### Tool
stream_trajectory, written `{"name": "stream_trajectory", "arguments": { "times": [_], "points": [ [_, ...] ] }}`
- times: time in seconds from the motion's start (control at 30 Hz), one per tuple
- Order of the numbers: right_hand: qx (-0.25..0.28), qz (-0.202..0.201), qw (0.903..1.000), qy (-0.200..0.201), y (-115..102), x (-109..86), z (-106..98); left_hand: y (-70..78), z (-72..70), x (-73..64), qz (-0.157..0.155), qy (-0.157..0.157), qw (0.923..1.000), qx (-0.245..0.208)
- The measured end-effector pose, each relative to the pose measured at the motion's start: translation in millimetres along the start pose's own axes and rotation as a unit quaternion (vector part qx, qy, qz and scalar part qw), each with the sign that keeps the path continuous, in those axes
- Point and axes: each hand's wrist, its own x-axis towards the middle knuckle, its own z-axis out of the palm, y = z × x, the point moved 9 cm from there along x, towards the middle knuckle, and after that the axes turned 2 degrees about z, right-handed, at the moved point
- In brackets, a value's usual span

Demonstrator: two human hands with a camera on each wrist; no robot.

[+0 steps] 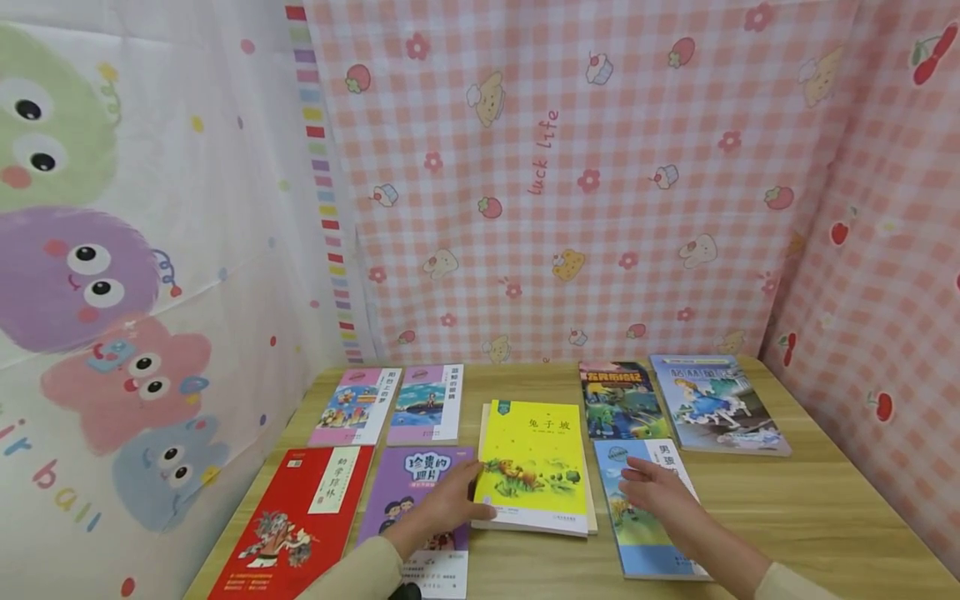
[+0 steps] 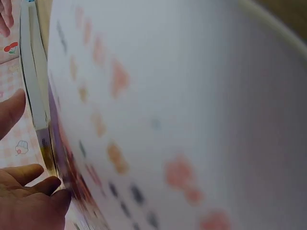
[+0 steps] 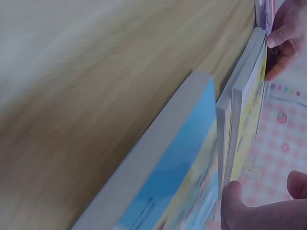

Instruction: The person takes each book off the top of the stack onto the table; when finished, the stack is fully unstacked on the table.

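Observation:
A yellow book [image 1: 534, 467] lies on top of another book, whose pale edge [image 1: 592, 500] shows at its right side. My left hand [image 1: 442, 502] is at the yellow book's left edge, thumb close to the lower left corner and fingers [image 2: 29, 175] loosely bent. Over a light blue book [image 1: 654, 546] hovers my right hand [image 1: 663, 496], palm facing left, thumb and fingers apart, hiding part of the cover. Beneath my left wrist lies a purple book [image 1: 401, 492], partly covered by the arm.
A red book [image 1: 300, 525] lies at the front left. Two pink-and-white books, one with a boat [image 1: 425, 404] and one with buildings [image 1: 354, 407], lie behind it. At the back right are a dark green book [image 1: 624, 402] and a grey-blue book [image 1: 720, 404]. Patterned curtains [image 1: 562, 208] surround the wooden table [image 1: 832, 508].

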Motion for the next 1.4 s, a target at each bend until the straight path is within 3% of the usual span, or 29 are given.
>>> {"name": "stream_trajectory", "arguments": {
  "times": [0.17,0.4,0.9,1.17,1.4],
  "points": [
    [0.019,0.005,0.9998,0.002,-0.8,15.1,19.9,-1.9,-7.3,-3.0,0.015,0.001,0.9999,0.006],
    [0.031,0.018,0.9994,0.002,5.8,27.4,34.9,-4.8,-6.1,-5.5,0.025,-0.02,0.9993,0.022],
    [0.042,0.063,0.997,0.013,6.0,32.7,44.5,-10.0,-6.7,-6.0,0.009,-0.03,0.9995,-0.008],
    [0.064,0.054,0.9961,0.027,-0.4,33.1,41.2,-8.7,-7.3,-7.5,0.019,-0.027,0.9991,-0.026],
    [0.063,0.042,0.9971,0.0,-7.1,36.7,46.7,-7.7,-6.7,-8.6,0.029,-0.025,0.9987,-0.034]
  ]
}}
